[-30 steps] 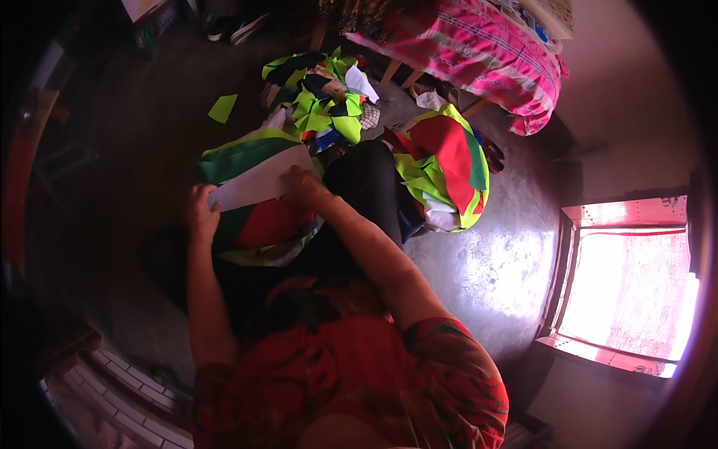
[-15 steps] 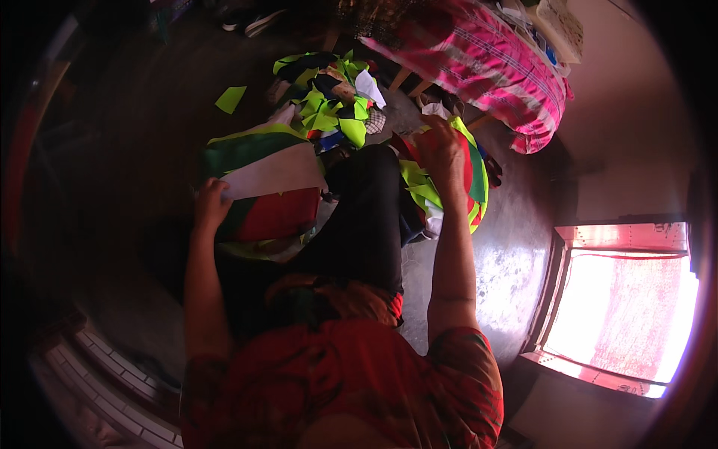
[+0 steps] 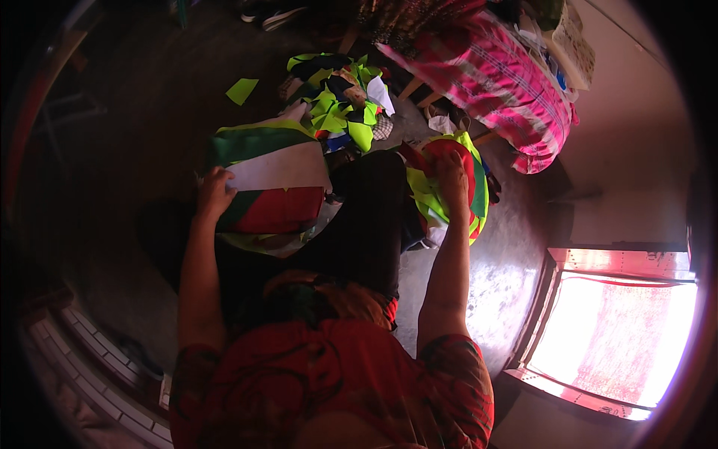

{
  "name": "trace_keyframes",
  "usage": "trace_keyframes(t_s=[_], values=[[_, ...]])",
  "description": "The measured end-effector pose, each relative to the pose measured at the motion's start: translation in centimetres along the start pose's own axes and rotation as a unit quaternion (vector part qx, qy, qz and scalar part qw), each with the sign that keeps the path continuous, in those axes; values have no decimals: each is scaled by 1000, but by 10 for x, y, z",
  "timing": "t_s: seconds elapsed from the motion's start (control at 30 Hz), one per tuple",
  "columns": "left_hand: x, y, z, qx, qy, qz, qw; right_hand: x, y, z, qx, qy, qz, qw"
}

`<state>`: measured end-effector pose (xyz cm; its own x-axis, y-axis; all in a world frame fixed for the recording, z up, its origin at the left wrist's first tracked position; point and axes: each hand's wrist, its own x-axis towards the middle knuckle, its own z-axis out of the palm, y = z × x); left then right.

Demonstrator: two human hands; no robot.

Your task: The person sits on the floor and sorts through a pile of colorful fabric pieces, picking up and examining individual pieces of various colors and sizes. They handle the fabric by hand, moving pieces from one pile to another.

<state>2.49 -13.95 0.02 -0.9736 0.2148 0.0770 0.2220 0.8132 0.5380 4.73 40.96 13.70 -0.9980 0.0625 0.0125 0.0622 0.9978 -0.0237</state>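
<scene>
My left hand (image 3: 215,191) rests on the left edge of a stack of flat fabric pieces (image 3: 271,179), green, white and red, lying on my lap; its fingers grip the edge. My right hand (image 3: 452,170) is stretched out to the right and lies on a pile of red, green and neon-yellow fabric (image 3: 449,187) on the floor, fingers pressed into the red piece. Whether it has hold of that piece is not clear. My black-clad leg (image 3: 366,217) runs between the two piles.
A heap of neon-yellow and dark scraps (image 3: 340,101) lies ahead on the dark floor, with one loose yellow-green scrap (image 3: 241,90) to its left. A pink striped cloth-covered bundle (image 3: 501,75) stands at the upper right. A bright doorway (image 3: 621,337) opens at the lower right.
My right hand left the stack on my lap and swung right to the red and green pile on the floor. My left hand stayed on the stack's edge.
</scene>
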Motion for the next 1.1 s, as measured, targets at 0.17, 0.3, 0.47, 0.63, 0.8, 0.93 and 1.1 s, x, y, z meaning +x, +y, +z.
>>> trace_keyframes(t_s=[0.17,0.3,0.47,0.63,0.8,0.93,1.1], values=[[6,1,7,9,8,-3,1000,-8,30,3,319,148,157,923],[7,-1,5,-7,27,-26,999,-10,22,-41,540,247,184,783],[16,-2,4,-152,87,-6,985,-7,-21,-105,482,314,117,809],[11,22,-25,-446,-10,-201,872,-16,-118,-134,545,317,23,776],[-3,20,-40,-515,-89,-323,789,-17,-194,-41,709,79,-5,701],[-3,14,-39,-537,-146,-375,741,-35,-296,-4,430,-40,-325,841],[-4,17,-36,-486,-143,-399,764,-36,-304,25,468,-93,-276,834]])
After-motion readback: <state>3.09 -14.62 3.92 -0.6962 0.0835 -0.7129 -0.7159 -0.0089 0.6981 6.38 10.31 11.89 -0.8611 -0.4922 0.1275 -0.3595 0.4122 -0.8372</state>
